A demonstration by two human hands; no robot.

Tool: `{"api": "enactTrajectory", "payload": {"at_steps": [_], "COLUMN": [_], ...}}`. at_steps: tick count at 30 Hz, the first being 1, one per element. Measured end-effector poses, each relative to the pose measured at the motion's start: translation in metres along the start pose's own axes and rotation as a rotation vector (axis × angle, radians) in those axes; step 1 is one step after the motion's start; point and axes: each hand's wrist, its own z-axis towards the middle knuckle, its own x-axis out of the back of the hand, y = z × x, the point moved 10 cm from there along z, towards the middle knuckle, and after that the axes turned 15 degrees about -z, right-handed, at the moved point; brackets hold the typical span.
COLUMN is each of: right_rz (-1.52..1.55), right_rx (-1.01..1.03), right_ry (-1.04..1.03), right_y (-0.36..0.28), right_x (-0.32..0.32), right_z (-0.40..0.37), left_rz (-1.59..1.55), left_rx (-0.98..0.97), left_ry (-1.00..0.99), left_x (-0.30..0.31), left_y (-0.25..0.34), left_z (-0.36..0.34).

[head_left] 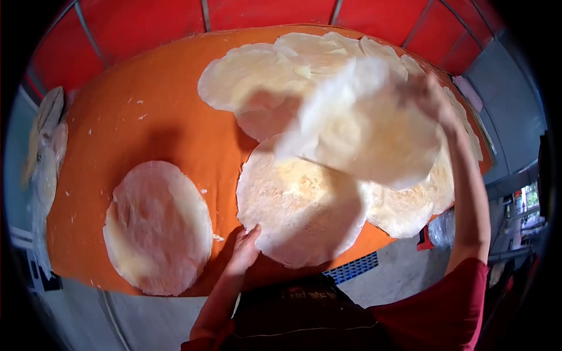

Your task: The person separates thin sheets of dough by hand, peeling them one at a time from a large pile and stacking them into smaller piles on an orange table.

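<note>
My left hand (246, 248) pinches the lower left edge of a round, thin flatbread sheet (293, 216) lying on the orange cloth (146, 128). Raised at the right, my right hand (430, 99) grips the upper right part of another pale sheet (374, 134), which hangs tilted over the first one and is smeared by motion. Part of the lower sheet lies in its shadow. The fingertips of my right hand are blurred. A separate round sheet (158, 228) lies flat at the left.
More overlapping sheets (252, 76) cover the back and right of the cloth. Plastic-wrapped items (47, 140) hang at the left edge. Red panels (263, 13) stand behind. A blue plastic grid (351, 268) and a clear bag (442, 228) are below the front edge.
</note>
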Motion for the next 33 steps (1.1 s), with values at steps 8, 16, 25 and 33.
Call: {"api": "enactTrajectory", "payload": {"at_steps": [8, 16, 25, 33], "right_rz": [-0.479, -0.457, -0.029, -0.395], "right_rx": [0.401, 0.591, 0.267, 0.340], "right_ry": [0.172, -0.323, -0.163, -0.132], "right_y": [-0.142, -0.043, -0.037, -0.077], "right_x": [0.006, -0.251, -0.263, -0.277], "right_z": [-0.048, -0.174, -0.217, -0.218], "left_rz": [-0.056, -0.183, -0.093, 0.540], "left_rx": [0.038, 0.039, -0.014, -0.490], "left_ry": [-0.005, -0.149, -0.010, -0.133], "left_x": [-0.024, -0.023, -0.047, -0.127], "left_y": [0.005, 0.002, 0.016, 0.097], "left_z": [-0.013, -0.005, -0.015, -0.020]}}
